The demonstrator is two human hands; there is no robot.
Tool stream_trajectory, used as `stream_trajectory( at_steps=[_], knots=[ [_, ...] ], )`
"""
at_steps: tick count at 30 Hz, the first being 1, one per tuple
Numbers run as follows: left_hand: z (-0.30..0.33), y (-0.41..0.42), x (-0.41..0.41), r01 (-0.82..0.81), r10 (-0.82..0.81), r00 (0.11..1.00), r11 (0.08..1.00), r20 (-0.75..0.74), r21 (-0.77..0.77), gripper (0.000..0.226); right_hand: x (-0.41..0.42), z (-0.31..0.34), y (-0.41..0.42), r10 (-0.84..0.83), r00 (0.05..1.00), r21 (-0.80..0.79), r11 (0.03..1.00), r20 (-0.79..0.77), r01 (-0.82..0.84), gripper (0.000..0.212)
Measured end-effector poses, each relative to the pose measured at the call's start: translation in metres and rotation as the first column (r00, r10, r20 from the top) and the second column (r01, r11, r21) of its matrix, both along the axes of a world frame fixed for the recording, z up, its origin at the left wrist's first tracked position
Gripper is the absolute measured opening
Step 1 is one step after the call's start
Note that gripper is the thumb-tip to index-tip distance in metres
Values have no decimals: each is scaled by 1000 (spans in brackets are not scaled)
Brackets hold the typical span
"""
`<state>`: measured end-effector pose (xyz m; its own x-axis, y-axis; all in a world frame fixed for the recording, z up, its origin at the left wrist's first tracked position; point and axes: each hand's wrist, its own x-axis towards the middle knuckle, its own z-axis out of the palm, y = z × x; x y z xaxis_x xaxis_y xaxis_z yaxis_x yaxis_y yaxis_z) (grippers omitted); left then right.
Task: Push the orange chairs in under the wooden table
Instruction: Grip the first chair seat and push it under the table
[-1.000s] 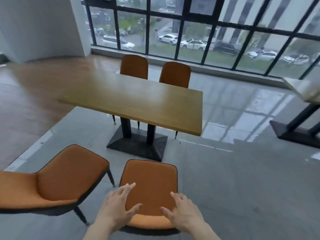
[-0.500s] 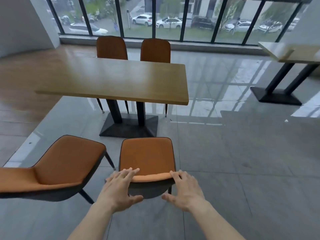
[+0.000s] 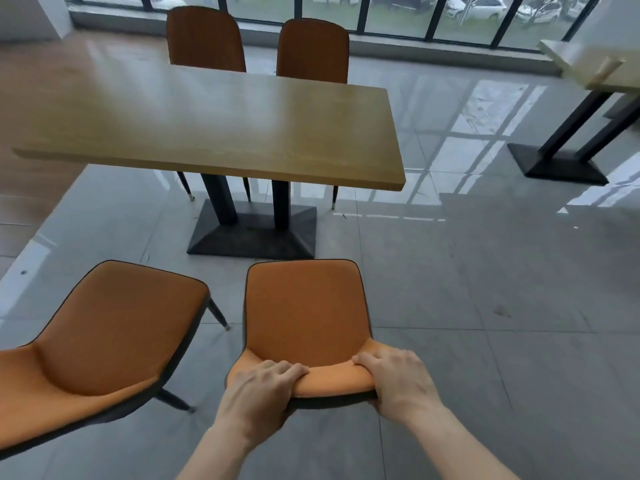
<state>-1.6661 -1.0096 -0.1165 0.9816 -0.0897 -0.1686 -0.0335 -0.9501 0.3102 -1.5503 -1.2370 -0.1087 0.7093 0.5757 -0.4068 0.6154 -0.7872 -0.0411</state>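
An orange chair (image 3: 303, 306) stands on the grey floor in front of the wooden table (image 3: 214, 123), its seat short of the table's near edge. My left hand (image 3: 259, 393) and my right hand (image 3: 394, 379) both grip the top of its backrest, fingers curled over the rim. A second orange chair (image 3: 104, 334) stands to its left, turned at an angle, away from the table. Two more orange chairs (image 3: 206, 39) (image 3: 313, 50) sit tucked in on the table's far side.
The table rests on two black posts and a black base (image 3: 252, 233). Another table (image 3: 595, 67) with a black base (image 3: 557, 164) stands at the right. Large windows line the far wall. Grey tile floor lies to the right of the gripped chair.
My hands went from hovering open over the backrest to closing on its top edge. The view has tilted down and drawn nearer the table.
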Motion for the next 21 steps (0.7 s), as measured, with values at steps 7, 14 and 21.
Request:
stream_trajectory(
  at_steps=[7,14,21],
  knots=[
    [-1,46,54,-14,14,1000,999,-9,46,56,35,-11,49,-113,990,48,993,86,109,51],
    [-2,91,119,-32,32,999,997,-2,65,56,97,-15,93,-106,988,56,993,111,100,48],
    [2,105,184,-59,59,998,995,7,78,59,165,-11,113,-114,988,51,993,100,109,40]
  ],
)
